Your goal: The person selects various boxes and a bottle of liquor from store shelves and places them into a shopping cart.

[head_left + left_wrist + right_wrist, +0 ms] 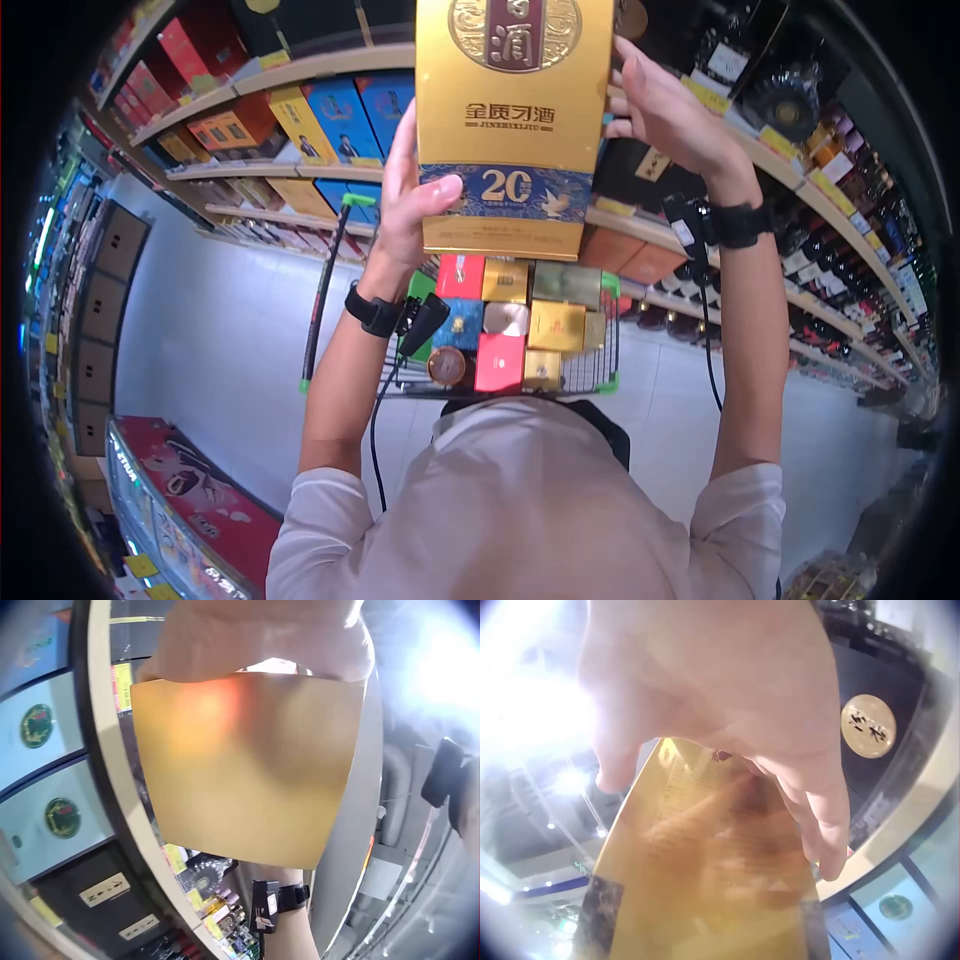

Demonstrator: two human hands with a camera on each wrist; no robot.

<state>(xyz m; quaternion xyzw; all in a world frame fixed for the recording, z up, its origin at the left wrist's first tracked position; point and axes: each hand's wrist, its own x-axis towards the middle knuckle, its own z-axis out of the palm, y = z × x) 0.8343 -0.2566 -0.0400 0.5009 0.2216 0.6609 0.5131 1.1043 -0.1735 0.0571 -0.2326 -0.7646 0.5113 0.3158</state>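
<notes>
- Gold box [515, 140]: held up in front of the person, above the loaded cart [608, 384], clear of the goods in it; printed front toward the head camera.
- Left hand [403, 205]: grasping the gold box by its side, thumb pressed flat on the front near the blue band [565, 190].
- Right hand [685, 120]: at the opposite side, fingers extended and spread, not clenched; how firmly they bear on the box, cannot tell.
- Handling, as judged: box best steadied from both sides, palms level with each other, weight shared; broad faces pressed lightly, since firm thumb pressure could dent card. Lower edge best kept high enough to miss the packed goods; any turn made slowly, the contents perhaps being heavy and breakable.
- Material of box: apparently stiff card; smooth, glossy metallic gold, sharp straight edges, oblong form; round ornate emblem near the top, dark panel through it.
- Cart: wire mesh sides, green corner pieces.
- Cart goods: red box [500, 362], flat-topped and square-cornered; brown round container [447, 366], circular top; further gold boxes, tightly packed.
- Shelves [335, 63]: pale front edges, curved by the lens.
</notes>
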